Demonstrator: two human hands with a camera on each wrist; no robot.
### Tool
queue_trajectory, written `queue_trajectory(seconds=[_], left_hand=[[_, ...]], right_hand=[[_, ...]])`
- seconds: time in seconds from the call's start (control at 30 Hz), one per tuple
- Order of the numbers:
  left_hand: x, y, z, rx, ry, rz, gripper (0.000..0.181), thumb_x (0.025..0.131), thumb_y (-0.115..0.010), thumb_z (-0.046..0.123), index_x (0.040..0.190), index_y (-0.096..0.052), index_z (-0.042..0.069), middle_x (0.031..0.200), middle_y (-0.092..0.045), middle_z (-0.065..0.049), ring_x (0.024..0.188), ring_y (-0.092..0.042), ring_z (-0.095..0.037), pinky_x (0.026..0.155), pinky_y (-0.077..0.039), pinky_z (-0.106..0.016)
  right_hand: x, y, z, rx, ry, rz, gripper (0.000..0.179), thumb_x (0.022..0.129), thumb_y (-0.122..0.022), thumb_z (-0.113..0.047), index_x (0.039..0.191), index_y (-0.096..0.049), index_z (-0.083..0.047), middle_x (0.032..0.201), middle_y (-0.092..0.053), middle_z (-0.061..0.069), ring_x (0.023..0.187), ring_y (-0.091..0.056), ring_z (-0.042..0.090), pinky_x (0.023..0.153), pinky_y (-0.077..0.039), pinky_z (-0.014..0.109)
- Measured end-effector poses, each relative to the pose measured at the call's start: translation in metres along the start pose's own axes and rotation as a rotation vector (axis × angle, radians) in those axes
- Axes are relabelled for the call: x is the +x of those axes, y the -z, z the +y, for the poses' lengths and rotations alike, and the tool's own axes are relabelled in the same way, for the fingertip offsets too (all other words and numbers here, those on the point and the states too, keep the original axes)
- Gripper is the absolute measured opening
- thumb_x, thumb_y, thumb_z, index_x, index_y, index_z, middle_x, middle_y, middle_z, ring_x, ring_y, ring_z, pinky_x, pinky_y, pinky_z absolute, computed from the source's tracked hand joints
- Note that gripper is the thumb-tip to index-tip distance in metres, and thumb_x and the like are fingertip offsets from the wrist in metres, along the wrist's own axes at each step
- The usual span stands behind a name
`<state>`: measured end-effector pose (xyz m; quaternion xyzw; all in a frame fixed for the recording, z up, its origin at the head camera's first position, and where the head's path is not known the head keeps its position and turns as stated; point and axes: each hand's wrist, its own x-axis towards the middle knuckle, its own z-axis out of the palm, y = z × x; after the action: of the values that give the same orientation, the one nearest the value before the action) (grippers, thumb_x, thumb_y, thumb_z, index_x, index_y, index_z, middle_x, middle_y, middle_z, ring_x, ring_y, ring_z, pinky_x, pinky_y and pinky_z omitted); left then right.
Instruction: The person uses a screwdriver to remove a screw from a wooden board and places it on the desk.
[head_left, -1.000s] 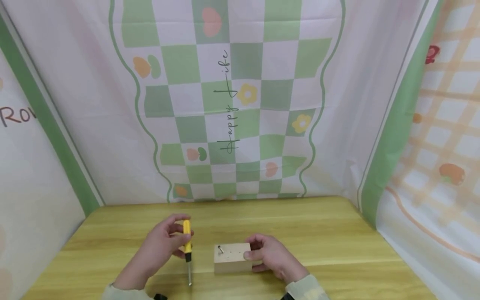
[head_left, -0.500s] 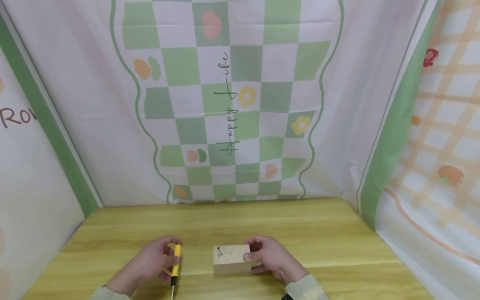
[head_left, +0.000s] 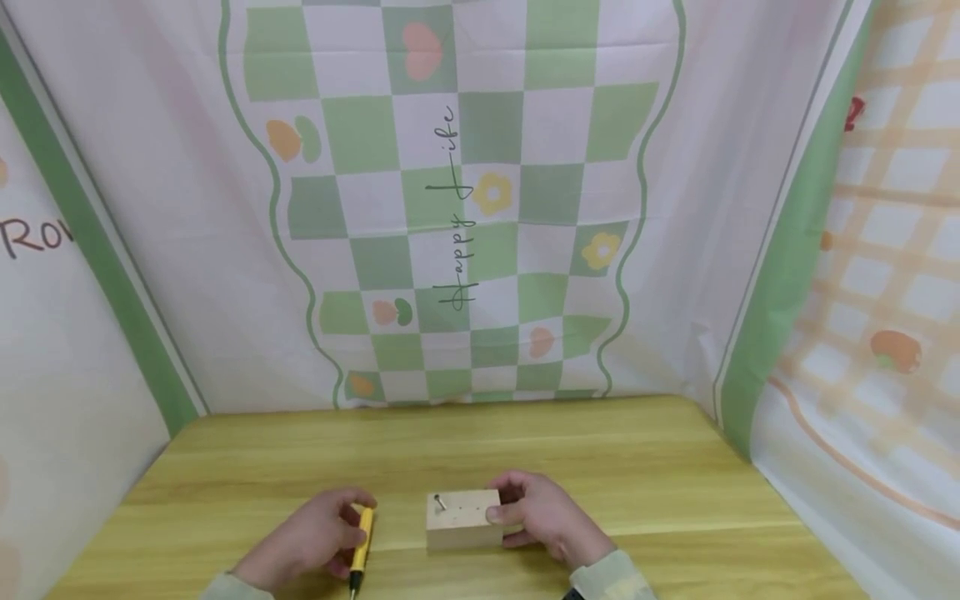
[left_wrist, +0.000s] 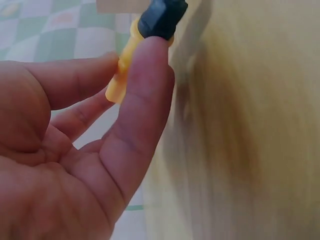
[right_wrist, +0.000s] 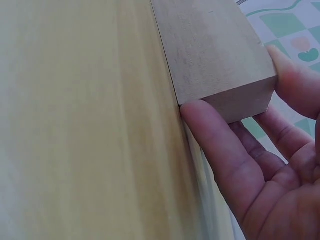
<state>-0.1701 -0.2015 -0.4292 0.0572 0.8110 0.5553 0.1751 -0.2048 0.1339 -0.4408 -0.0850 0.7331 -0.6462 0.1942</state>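
Note:
My left hand (head_left: 318, 531) pinches a screwdriver by its yellow handle, left of a wooden block. The screwdriver (head_left: 363, 537) points toward the near edge, its tip cut off by the frame. In the left wrist view its black collar (left_wrist: 162, 19) shows beyond the fingers. The pale wooden block (head_left: 463, 537) sits on the table, with my right hand (head_left: 546, 515) gripping its right end between thumb and fingers. A screw (head_left: 440, 502) stands slightly tilted in the block's top at the left, beside several small holes. The right wrist view shows the block's plain side (right_wrist: 215, 50).
The wood-grain table (head_left: 615, 450) spreads around both hands. Behind it hangs a checkered green and white cloth (head_left: 487, 250). More patterned cloth (head_left: 862, 333) closes off the right side, and a white sheet (head_left: 67, 333) the left.
The left hand has come down toward the near edge with the screwdriver, first leftward, then slightly back right. The screwdriver is now tilted. Block and right hand stay nearly still.

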Motion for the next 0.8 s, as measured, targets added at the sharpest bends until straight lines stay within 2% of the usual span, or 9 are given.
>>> queue_trajectory(seconds=[0.27, 0.6, 0.73, 0.8], left_hand=[[0.003, -0.002, -0.007, 0.008, -0.019, 0.001, 0.045, 0.086, -0.065, -0.008, 0.131, -0.055, -0.007, 0.101, -0.054, -0.016, 0.071, -0.060, -0.028, 0.057, -0.058, -0.040], [0.002, -0.006, -0.003, 0.121, 0.009, 0.058, 0.041, 0.083, -0.068, -0.009, 0.124, -0.061, -0.004, 0.103, -0.052, -0.015, 0.071, -0.060, -0.026, 0.058, -0.058, -0.039], [-0.001, -0.002, 0.000, 0.116, -0.020, 0.078, 0.045, 0.086, -0.069, -0.002, 0.129, -0.058, -0.004, 0.104, -0.055, -0.016, 0.069, -0.060, -0.025, 0.057, -0.058, -0.039], [-0.005, 0.002, 0.005, 0.049, -0.057, 0.111, 0.050, 0.089, -0.070, 0.004, 0.135, -0.053, -0.005, 0.111, -0.055, -0.020, 0.077, -0.062, -0.028, 0.062, -0.059, -0.040]], right_hand=[[-0.001, 0.000, 0.000, 0.003, 0.007, -0.007, 0.036, 0.086, -0.076, -0.002, 0.120, -0.062, 0.001, 0.107, -0.062, 0.012, 0.090, -0.064, 0.027, 0.069, -0.059, 0.050], [0.000, 0.001, 0.001, 0.011, -0.003, -0.005, 0.039, 0.087, -0.076, -0.003, 0.123, -0.061, 0.002, 0.110, -0.061, 0.013, 0.091, -0.064, 0.028, 0.070, -0.059, 0.050], [0.000, 0.000, 0.001, 0.012, 0.000, 0.000, 0.039, 0.086, -0.076, -0.003, 0.122, -0.061, 0.002, 0.110, -0.061, 0.013, 0.091, -0.064, 0.028, 0.070, -0.059, 0.050], [-0.001, 0.000, 0.001, 0.014, 0.004, -0.003, 0.039, 0.086, -0.076, -0.002, 0.122, -0.061, 0.002, 0.109, -0.061, 0.013, 0.091, -0.064, 0.028, 0.070, -0.059, 0.050]])
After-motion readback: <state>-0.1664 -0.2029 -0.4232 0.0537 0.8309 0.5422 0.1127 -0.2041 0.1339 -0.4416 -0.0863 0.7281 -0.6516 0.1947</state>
